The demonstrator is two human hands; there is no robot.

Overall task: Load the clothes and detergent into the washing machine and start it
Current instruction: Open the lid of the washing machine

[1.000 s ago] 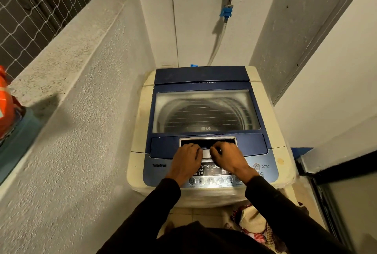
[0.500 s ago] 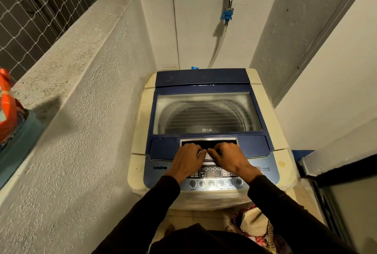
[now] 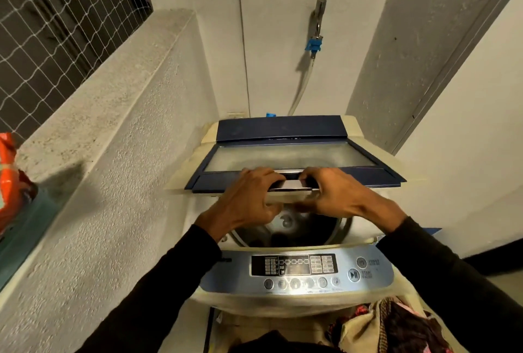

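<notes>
Head view: the washing machine lid is gripped at its front handle by left hand and right hand, fingers curled round it, best folded fully back before clothes, heaped below, get loaded.

Head camera looks steeply down, close over the washing machine facing the wall.
</notes>
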